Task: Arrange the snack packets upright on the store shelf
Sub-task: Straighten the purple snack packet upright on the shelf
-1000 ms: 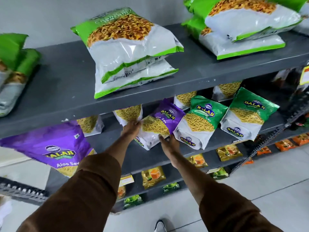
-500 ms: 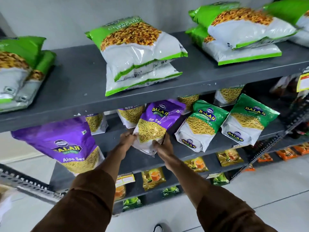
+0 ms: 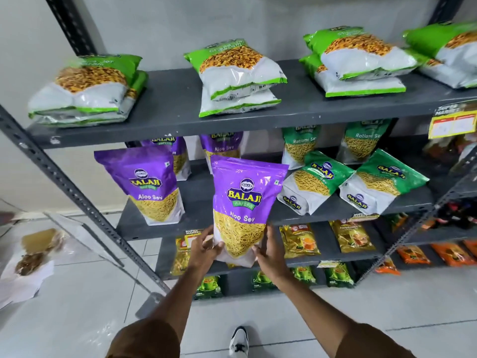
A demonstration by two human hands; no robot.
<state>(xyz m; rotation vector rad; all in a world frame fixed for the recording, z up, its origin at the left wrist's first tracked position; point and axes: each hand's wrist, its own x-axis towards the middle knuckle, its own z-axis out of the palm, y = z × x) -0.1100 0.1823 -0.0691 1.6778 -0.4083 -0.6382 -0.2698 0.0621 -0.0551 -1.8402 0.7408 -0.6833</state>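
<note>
A purple Aloo Sev packet (image 3: 244,205) is upright in front of the middle shelf (image 3: 201,202), off the board. My left hand (image 3: 204,245) grips its lower left corner and my right hand (image 3: 268,249) its lower right side. Another purple packet (image 3: 147,184) stands upright at the shelf's left. Two more purple packets (image 3: 222,146) stand behind. To the right, two green Ratlami Sev packets (image 3: 316,180) (image 3: 379,182) lie tilted on the shelf, and two green packets (image 3: 299,143) stand at the back.
The top shelf (image 3: 170,109) carries stacks of green-and-white packets (image 3: 240,76) lying flat. Lower shelves hold small yellow and orange pouches (image 3: 299,240). A slotted grey upright (image 3: 64,187) runs diagonally on the left. Loose packets (image 3: 33,251) lie on the tiled floor.
The purple packet was lying tilted on the middle shelf; both hands have lifted it upright and drawn it out toward me. The view has pulled back and shows more of the shelves.
</note>
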